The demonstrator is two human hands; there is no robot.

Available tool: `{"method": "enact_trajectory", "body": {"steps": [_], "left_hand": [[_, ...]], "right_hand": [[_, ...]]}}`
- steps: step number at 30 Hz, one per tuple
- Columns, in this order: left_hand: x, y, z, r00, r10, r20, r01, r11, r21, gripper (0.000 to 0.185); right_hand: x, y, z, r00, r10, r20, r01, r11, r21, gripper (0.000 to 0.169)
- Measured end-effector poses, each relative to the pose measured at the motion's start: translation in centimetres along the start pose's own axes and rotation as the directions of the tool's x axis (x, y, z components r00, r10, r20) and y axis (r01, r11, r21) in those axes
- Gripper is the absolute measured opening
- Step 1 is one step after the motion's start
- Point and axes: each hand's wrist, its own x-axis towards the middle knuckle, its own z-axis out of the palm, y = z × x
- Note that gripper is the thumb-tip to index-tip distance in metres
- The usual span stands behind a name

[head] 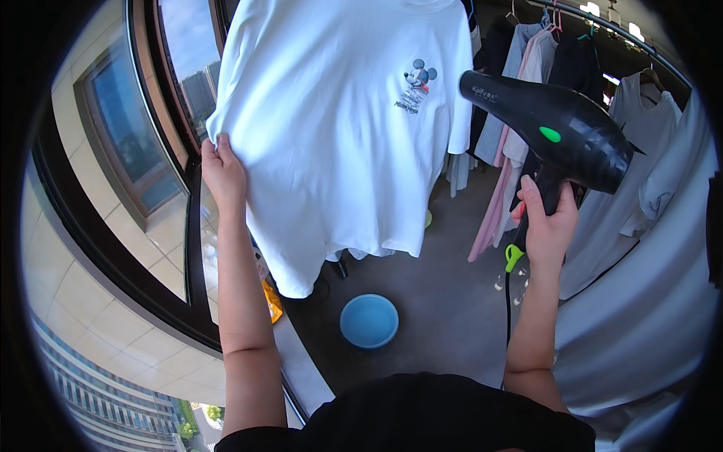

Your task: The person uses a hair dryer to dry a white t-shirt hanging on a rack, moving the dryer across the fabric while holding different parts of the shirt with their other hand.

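Observation:
A white T-shirt point(339, 135) with a small cartoon mouse print on its chest hangs spread out before me. My left hand point(224, 172) pinches the edge of its sleeve at the left. My right hand point(545, 217) is closed around the handle of a black hair dryer point(556, 127) with a green oval on its side. The dryer's nozzle points left, close to the shirt's right sleeve; whether they touch I cannot tell. A black cord with a bright green hanging loop at its top runs down from the handle.
A light blue basin point(369, 321) stands on the grey floor. Clothes point(525, 73) hang from a rail point(627, 37) at the right, beside a long pale curtain point(644, 316). A dark-framed window point(195, 254) is at the left, with an orange packet point(272, 302) near its sill.

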Motion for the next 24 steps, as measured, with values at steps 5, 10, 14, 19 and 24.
{"method": "enact_trajectory", "body": {"steps": [5,10,14,19,24], "left_hand": [[0.6,0.6,-0.1,0.999,-0.037,-0.021,0.042,0.945,0.326,0.039],[-1.7,-1.7,0.9,0.923,0.371,-0.101,-0.302,0.862,0.406,0.065],[-6.7,-2.1,4.0,0.967,-0.165,0.196,0.181,0.981,-0.067,0.095],[-15.3,-5.0,5.7,0.641,-0.448,0.624,0.627,0.773,-0.089,0.037],[-18.5,-5.2,5.4,0.564,-0.602,0.565,0.798,0.573,-0.186,0.039]], "right_hand": [[-1.4,0.6,-0.4,0.985,0.146,0.088,-0.158,0.974,0.164,0.019],[-3.0,1.6,-0.2,0.943,0.219,0.249,-0.275,0.936,0.219,0.016],[-4.2,3.2,0.0,0.960,0.154,0.235,-0.189,0.973,0.134,0.017],[-6.1,3.2,0.1,0.879,0.326,0.349,-0.420,0.874,0.243,0.019],[-7.7,4.9,-1.5,0.787,0.466,0.404,-0.553,0.823,0.131,0.021]]}}
